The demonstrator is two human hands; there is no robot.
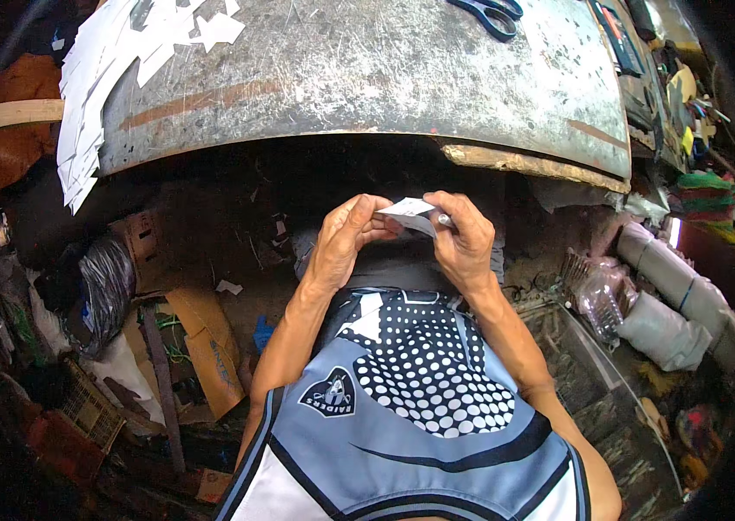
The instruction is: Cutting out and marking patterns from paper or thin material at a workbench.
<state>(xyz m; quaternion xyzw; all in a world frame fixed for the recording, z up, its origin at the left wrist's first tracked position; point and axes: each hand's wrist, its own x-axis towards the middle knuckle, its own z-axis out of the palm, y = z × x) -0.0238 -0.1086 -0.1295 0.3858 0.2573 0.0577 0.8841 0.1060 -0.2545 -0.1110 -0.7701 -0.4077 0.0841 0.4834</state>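
Observation:
Over my lap, just off the table's near edge, I hold a small folded piece of white paper between both hands. My left hand is closed, pinching the paper's left end between thumb and fingers. At the right end, my right hand is closed on the same piece. A short, pale, pen-like thing pokes out from the right hand's fingers; its kind is not clear. Dark-handled scissors lie at the far side of the worn metal-topped table, cut off by the upper edge.
Many white paper scraps cover the table's left end and hang over its edge. At my left stand an open cardboard box and a black plastic bundle. Wrapped rolls and a clear plastic bag lie at my right.

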